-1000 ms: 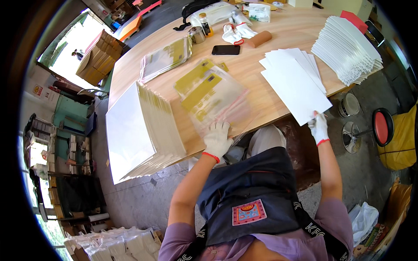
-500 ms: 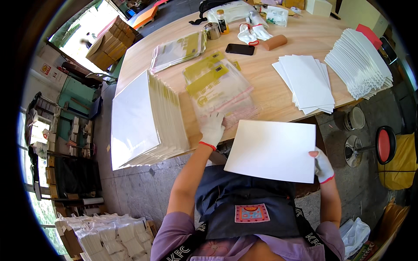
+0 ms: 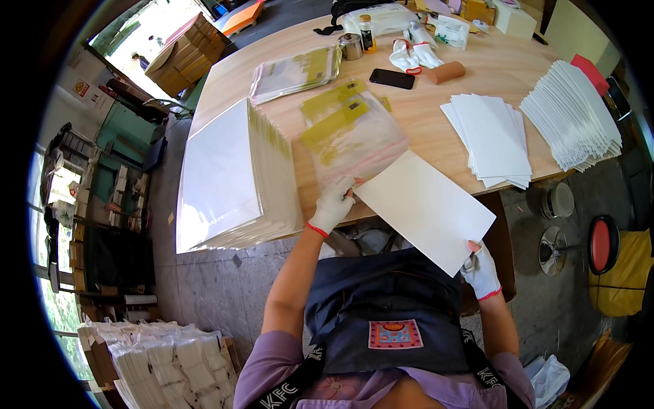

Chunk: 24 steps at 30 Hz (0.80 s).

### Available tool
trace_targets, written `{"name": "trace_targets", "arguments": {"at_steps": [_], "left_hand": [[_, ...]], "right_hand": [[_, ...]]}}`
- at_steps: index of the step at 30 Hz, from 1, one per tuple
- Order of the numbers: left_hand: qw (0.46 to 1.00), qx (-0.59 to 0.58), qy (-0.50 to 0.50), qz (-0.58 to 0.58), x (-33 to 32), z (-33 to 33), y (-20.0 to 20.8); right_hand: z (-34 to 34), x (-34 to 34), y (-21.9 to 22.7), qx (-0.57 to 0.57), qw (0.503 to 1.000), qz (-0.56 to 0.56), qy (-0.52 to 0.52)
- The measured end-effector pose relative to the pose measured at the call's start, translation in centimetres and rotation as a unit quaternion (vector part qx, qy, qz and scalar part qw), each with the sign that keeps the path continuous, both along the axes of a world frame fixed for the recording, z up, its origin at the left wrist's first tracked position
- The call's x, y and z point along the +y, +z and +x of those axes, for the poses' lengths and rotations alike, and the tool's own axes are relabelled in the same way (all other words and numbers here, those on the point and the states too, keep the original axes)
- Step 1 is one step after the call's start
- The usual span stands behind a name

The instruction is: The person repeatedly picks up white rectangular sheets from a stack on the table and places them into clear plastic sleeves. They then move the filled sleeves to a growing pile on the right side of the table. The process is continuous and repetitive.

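A white cardboard sheet [image 3: 429, 208] slants over the table's front edge, its far left corner close to my left fingertips. My right hand [image 3: 481, 273], in a white fingerless-tipped glove with a red cuff, grips its near right corner, thumb on top. My left hand [image 3: 332, 206], gloved alike, is pinched at the near edge of a clear plastic bag [image 3: 368, 146] with a yellow-green band. That bag lies on top of others like it. Whether the sheet's corner is inside the bag mouth or only over it I cannot tell.
Left of the bags stands a tall stack of bagged white sheets [image 3: 225, 177]. Loose white sheets [image 3: 487, 140] and a fanned white stack [image 3: 571, 116] lie at the right. Farther back are more plastic bags [image 3: 296, 73], a black phone [image 3: 392, 78], a brown roll [image 3: 446, 72] and spare gloves [image 3: 412, 56].
My right hand has moved in to the left, turning the sheet so its left corner points up toward the bag. My left fingers have closed at the bag's near edge.
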<state>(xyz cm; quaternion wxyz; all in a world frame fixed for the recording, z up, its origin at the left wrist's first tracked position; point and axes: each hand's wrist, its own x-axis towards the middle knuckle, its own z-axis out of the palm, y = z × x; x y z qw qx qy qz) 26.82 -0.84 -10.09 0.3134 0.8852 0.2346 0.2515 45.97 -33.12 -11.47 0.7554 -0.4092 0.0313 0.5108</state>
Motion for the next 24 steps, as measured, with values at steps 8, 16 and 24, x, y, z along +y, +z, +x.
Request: {"name": "trace_targets", "arguments": {"at_steps": [8, 16, 24], "left_hand": [[0.993, 0.014, 0.096, 0.062, -3.4, -1.4, -0.5], [0.722, -0.452, 0.213, -0.478, -10.0, 4.6, -4.3], [0.606, -0.287, -0.029, -0.741, -14.6, 3.6, -10.1]], "right_hand": [[-2.4, 0.7, 0.9, -0.034, 0.999, 0.017, -0.021], [-6.0, 0.4, 5.3, -0.075, 0.997, -0.021, 0.027], [-6.4, 1.6, 2.3, -0.062, 0.989, -0.076, 0.114]]}}
